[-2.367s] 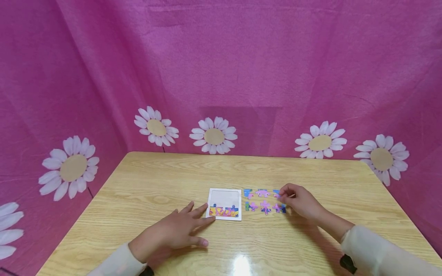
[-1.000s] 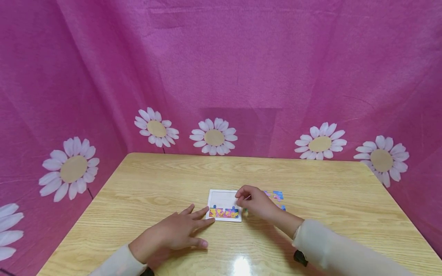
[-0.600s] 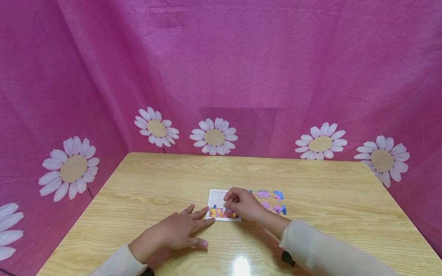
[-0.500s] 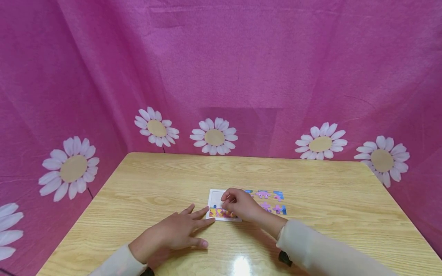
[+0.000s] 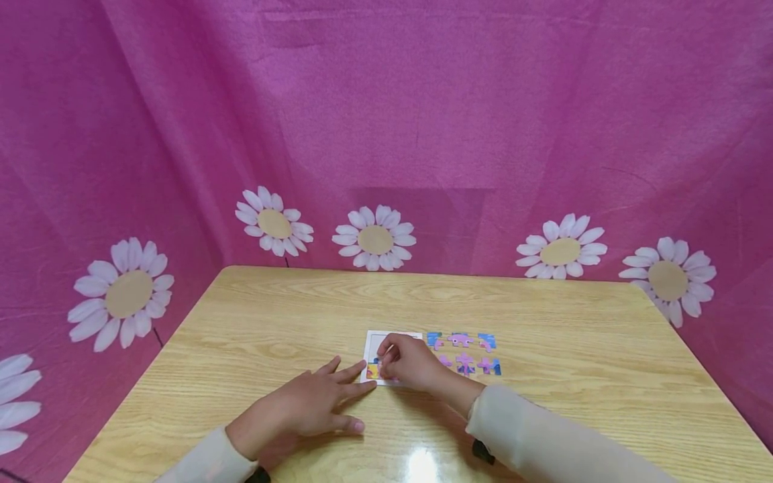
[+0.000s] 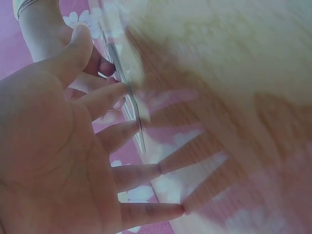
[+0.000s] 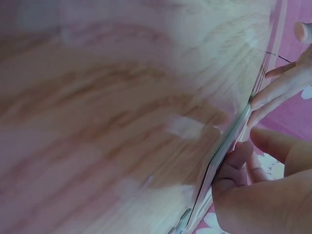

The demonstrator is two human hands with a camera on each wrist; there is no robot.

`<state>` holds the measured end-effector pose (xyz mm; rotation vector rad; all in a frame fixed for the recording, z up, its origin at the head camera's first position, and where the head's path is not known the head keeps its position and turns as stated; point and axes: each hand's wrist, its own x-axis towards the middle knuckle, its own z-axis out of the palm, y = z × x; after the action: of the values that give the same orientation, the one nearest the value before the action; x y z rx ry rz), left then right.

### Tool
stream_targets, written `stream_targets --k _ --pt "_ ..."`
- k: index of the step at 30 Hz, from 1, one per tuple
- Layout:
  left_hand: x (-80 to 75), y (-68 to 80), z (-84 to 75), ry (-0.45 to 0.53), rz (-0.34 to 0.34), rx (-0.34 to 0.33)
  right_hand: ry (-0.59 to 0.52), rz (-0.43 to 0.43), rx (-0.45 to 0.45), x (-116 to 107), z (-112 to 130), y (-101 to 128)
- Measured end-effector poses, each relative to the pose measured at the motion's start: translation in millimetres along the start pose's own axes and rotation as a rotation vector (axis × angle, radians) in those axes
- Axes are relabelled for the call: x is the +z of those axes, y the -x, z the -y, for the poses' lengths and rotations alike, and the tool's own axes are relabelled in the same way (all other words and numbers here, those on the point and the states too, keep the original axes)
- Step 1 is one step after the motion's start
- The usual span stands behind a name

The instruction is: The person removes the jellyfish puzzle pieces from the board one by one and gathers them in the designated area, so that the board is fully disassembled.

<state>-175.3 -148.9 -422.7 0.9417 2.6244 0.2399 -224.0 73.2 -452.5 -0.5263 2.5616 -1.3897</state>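
Note:
A small white puzzle frame lies on the table, with brightly coloured jigsaw pieces along its near side. My left hand lies with fingers spread, two fingertips at the frame's left edge. The left wrist view shows the palm of the left hand and its extended fingers. My right hand is over the frame, thumb and fingers bent, tips down at the near row. In the right wrist view the fingertips of the right hand are close to the frame; whether they pinch a piece is hidden.
Several loose jigsaw pieces with pink and blue print lie in two rows right of the frame, partly behind the right hand. The wooden table ends at a pink curtain with daisies.
My right hand has moved left from the loose pieces to the frame, then further left along its near row. The left hand has stayed at the frame's edge.

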Motion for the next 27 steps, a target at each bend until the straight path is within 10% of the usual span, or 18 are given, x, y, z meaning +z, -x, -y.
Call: stream_targets --k 27 --pt "1.2 0.1 1.2 -0.001 -0.008 0.003 0.171 -0.005 0.028 5.1 3.7 0.8"
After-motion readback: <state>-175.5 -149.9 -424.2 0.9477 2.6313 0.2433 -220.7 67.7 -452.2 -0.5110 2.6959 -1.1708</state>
